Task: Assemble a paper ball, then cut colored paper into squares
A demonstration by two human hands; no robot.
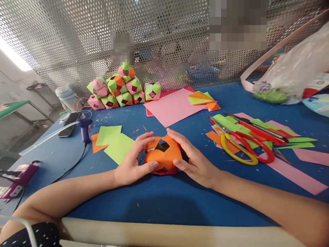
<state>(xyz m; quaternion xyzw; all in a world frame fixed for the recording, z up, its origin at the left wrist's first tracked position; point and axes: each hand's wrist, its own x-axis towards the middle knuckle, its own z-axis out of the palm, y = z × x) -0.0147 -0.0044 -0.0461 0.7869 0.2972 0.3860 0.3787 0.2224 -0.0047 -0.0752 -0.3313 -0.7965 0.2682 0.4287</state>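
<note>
Between my two hands, on the blue table, is a folded paper ball (164,154), mostly orange, with a red part low down and dark openings at its top and front. My left hand (137,156) curves around its left side, thumb on the front and fingers at the upper left. On the other side my right hand (192,157) holds it the same way, thumb at the front right and fingers over the top right. Light green paper squares (119,147) lie just left of my left hand, overlapping an orange sheet (96,144).
Scissors (239,144) with red and yellow handles lie on paper scraps at right. A purple glue gun (84,130) is at left beside a phone (69,125). Finished paper balls (124,97) are stacked at the back; pink sheets (174,104) lie beside them. A plastic bag (290,75) stands back right.
</note>
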